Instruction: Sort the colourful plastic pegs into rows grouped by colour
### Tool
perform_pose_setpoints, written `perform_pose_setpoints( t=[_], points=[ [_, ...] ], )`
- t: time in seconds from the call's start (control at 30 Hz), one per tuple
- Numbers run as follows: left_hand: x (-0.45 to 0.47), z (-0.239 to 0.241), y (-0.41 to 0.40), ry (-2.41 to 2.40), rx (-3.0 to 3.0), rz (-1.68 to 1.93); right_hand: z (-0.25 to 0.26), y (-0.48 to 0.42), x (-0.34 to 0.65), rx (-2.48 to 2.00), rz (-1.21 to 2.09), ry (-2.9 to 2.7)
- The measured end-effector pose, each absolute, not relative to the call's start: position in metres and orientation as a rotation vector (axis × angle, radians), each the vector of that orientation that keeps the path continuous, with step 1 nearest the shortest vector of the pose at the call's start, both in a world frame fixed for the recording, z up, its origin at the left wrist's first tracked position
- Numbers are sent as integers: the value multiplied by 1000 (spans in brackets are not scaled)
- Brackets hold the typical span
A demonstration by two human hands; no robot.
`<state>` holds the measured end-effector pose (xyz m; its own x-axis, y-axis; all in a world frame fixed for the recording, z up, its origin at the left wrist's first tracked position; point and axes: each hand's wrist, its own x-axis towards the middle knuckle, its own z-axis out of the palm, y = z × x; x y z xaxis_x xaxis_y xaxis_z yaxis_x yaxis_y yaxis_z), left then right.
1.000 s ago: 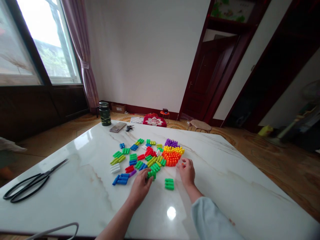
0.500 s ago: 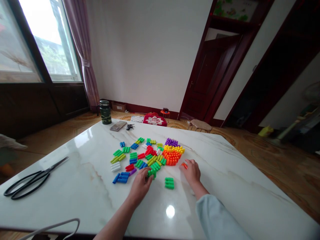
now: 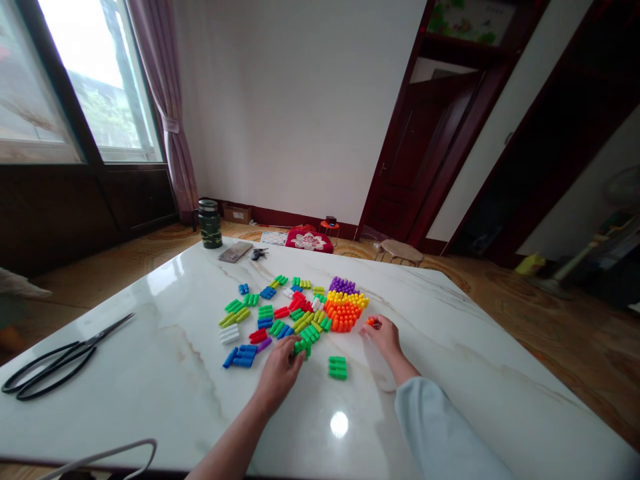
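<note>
My right hand [image 3: 387, 337] is closed in a pinch on an orange bullet-shaped plastic block [image 3: 371, 321], a little above the table. Just left of it stand upright blocks in rows: orange [image 3: 344, 317], yellow [image 3: 357, 299] and purple [image 3: 341, 285]. My left hand [image 3: 283, 363] is curled round green blocks [image 3: 302, 347] at the near edge of the spread; its fingertips are partly hidden. A small green group [image 3: 337, 367] lies on its side between the hands. Red [image 3: 299, 301], blue [image 3: 244, 356] and white [image 3: 229, 334] blocks lie beyond and left.
The white marble-look table [image 3: 450, 400] carries large black-handled scissors [image 3: 70, 360] at left. A phone [image 3: 235, 252], keys [image 3: 259, 254] and a camouflage flask [image 3: 210, 224] stand along the far edge. A cable [image 3: 115, 448] loops at the near left.
My right hand has lifted slightly and turned, with the orange block now showing at its fingertips. My left hand stays at the green blocks. The view has shifted very slightly.
</note>
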<state>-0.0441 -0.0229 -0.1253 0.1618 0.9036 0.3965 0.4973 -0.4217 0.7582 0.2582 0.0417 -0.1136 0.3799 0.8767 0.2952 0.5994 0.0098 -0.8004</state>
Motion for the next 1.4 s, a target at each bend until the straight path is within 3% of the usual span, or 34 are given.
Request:
perform_pose_setpoints(
  t=[0.87,0.93,1.23,1.4],
  points=[
    [-44,-126,-23,1340,1983,1189,-112,55,244,-1793,297,-1329],
    [-44,-127,-22,1335,1981,1213,-107,52,239,-1729,392,-1197],
    [-43,-124,-23,1328,1971,1192,-64,-2,206,-1000,1376,-355],
    [-43,-125,-23,1328,1985,1212,-30,-31,183,-789,1620,-156]
  ],
)
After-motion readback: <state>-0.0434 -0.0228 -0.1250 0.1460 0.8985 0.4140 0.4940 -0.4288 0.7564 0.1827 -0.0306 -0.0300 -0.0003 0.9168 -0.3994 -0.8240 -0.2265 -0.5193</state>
